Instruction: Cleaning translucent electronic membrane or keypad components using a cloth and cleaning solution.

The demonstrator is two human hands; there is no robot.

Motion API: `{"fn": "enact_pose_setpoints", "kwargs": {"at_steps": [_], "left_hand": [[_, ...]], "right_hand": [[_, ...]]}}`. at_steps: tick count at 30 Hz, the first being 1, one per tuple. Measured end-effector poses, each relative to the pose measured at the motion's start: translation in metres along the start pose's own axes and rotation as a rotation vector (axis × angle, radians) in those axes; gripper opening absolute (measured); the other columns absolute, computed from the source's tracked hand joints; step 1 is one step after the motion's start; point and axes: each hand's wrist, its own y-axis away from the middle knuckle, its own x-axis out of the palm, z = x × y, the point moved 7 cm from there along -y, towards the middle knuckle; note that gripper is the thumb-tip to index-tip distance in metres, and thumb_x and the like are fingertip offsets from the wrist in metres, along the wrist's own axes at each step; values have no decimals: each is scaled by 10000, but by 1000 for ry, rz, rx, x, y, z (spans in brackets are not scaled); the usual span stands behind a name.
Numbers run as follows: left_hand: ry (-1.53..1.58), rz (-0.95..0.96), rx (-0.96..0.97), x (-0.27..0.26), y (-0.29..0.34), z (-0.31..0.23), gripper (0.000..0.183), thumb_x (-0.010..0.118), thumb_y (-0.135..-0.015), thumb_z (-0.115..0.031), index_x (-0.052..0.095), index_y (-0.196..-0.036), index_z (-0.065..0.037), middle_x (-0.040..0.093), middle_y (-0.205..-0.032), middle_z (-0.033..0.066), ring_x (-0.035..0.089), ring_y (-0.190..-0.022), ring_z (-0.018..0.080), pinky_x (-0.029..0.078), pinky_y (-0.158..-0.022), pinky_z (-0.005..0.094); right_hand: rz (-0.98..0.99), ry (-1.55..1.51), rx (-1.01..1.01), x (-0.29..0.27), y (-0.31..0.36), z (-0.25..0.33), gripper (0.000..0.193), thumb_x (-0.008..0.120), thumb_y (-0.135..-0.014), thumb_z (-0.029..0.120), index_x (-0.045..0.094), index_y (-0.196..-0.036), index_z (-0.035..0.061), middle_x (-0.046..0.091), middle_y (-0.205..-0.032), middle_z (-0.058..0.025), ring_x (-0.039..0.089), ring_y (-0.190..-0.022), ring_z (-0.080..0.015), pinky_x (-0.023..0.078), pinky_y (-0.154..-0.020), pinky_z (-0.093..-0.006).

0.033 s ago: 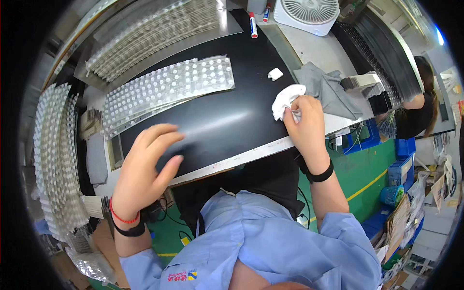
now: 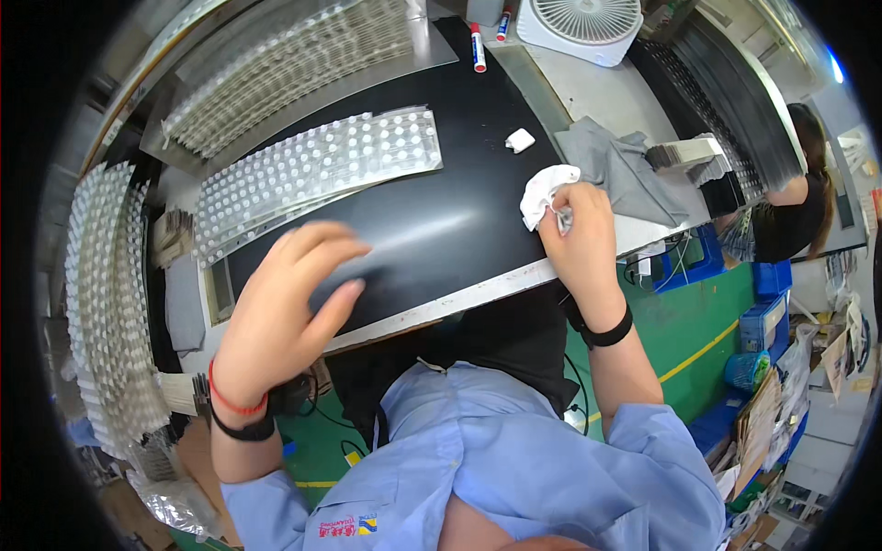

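Note:
My right hand is closed around a crumpled white cloth at the right side of the black work surface. My left hand hovers over the near left part of that surface, fingers and thumb apart, holding nothing; its fingertips are slightly blurred. Beyond it lies a small stack of clear sheets with rows of round white dots. A small white block rests a little beyond the cloth, apart from it.
Gray fabric lies right of the cloth. Markers and a white fan stand at the back. More dotted sheets are piled far left and behind. A person sits at the far right.
My left hand has moved a little to the right and away from me. My right hand stays almost in place with the cloth.

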Motion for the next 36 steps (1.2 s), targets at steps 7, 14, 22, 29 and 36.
{"fn": "enact_pose_setpoints", "kwargs": {"at_steps": [7, 14, 22, 29, 36], "left_hand": [[-228, -110, 118, 78, -184, -15, 338, 693, -887, -265, 685, -1085, 10, 659, -1050, 195, 635, -1016, 378, 515, -888, 427], [-250, 64, -35, 123, -249, -1, 362, 769, -818, -304, 715, -999, 4, 717, -928, 174, 686, -894, 368, 547, -809, 425], [871, -115, -202, 20, -175, 35, 364, 594, -1015, -288, 645, -1261, -25, 665, -1039, -3, 567, -916, 40, 466, -803, 214], [1476, -52, -220, 43, -139, 41, 360, 561, -1040, -334, 569, -1250, -42, 637, -1007, -6, 610, -906, 80, 499, -794, 220], [1599, -89, -287, 53, -75, 36, 373, 543, -1046, -357, 559, -1274, -62, 608, -1055, 9, 555, -886, 90, 489, -751, 224]], "right_hand": [[-26, 39, -35, -3, 5, 8, 236, 655, -741, -8, 719, -961, 48, 629, -1069, -106, 570, -999, -317, 437, -818, -423], [244, 15, -106, -9, 6, 16, 225, 689, -774, 36, 703, -999, 35, 630, -1089, -107, 575, -1045, -304, 431, -901, -381], [142, -157, -336, -37, -121, 19, 127, 648, -768, 28, 720, -865, -10, 681, -841, -185, 665, -816, -383, 527, -751, -457], [582, 307, -299, 102, -182, -9, 115, 676, -775, 65, 728, -815, -29, 710, -843, -253, 715, -826, -381, 574, -775, -448], [1086, 90, -369, -33, 36, 31, 103, 625, -805, 80, 642, -821, -20, 654, -819, -201, 670, -783, -372, 546, -747, -458]]}}
